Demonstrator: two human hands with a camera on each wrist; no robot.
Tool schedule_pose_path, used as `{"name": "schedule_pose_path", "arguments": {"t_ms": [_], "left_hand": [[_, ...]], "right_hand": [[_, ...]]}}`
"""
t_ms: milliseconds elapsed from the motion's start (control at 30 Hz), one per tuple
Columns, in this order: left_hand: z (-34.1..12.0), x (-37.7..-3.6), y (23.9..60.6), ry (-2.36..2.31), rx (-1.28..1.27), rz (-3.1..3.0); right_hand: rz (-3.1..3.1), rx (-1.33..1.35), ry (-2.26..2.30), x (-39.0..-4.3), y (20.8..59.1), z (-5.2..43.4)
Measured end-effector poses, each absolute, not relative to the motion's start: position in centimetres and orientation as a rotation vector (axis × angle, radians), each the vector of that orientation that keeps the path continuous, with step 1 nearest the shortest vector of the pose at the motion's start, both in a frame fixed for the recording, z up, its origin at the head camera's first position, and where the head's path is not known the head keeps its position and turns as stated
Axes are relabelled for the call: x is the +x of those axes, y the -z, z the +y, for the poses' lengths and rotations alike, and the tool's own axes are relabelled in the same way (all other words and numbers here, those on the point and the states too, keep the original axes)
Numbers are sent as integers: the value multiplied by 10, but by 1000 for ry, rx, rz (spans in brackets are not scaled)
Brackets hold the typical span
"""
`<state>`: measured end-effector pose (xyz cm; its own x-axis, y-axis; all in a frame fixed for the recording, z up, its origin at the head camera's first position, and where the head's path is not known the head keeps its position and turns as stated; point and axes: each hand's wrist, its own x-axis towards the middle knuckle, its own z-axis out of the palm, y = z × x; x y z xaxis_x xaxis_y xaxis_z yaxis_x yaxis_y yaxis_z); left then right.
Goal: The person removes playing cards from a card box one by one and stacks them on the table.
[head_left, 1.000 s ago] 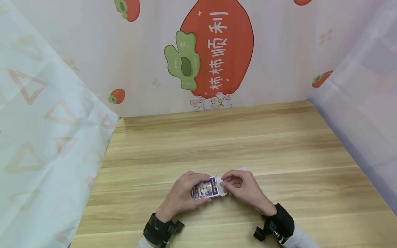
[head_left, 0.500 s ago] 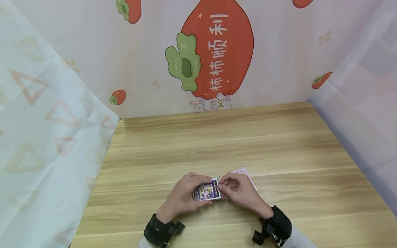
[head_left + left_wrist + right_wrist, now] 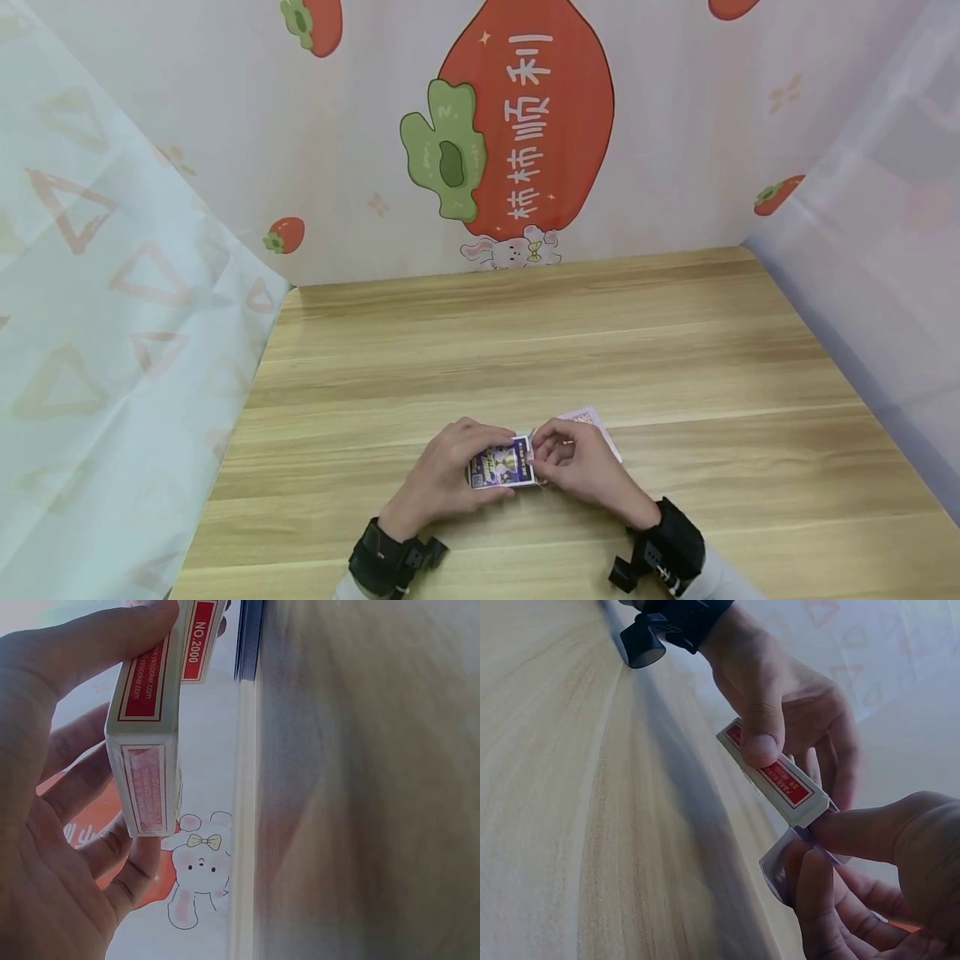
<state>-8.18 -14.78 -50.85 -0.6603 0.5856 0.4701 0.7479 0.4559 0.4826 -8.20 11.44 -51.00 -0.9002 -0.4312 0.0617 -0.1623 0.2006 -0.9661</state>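
Observation:
My left hand (image 3: 446,471) grips a small playing card box (image 3: 502,464) by its long edges, fingers behind and thumb in front. The box has a dark blue printed face with a picture. In the left wrist view the box's narrow sides (image 3: 142,694) show red labels. At its right end, my right hand (image 3: 588,462) works with thumb and curled fingers. The right wrist view shows these fingers around a pale end flap (image 3: 780,859), the thumb right at the box's opening. Partly behind the right hand lies a pink-and-white patterned card (image 3: 609,440).
The wood-grain table (image 3: 525,342) stretches out beyond both hands. A white cloth printed with a large orange persimmon (image 3: 558,125) hangs along the back. Pale cloth sides (image 3: 135,375) stand to the left and right. Each wrist wears a black camera band (image 3: 382,554).
The right hand has moved slightly left and down against the box's end. The white flap that stuck out there is now hidden by the fingers, and more of the patterned card shows.

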Motion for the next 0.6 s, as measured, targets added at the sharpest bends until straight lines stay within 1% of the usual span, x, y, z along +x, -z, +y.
{"name": "schedule_pose_path", "arguments": {"t_ms": [600], "left_hand": [[-151,-83,508,975,-1104,-2494]], "right_hand": [[2057,-375,1749,-90,503,128]]}}
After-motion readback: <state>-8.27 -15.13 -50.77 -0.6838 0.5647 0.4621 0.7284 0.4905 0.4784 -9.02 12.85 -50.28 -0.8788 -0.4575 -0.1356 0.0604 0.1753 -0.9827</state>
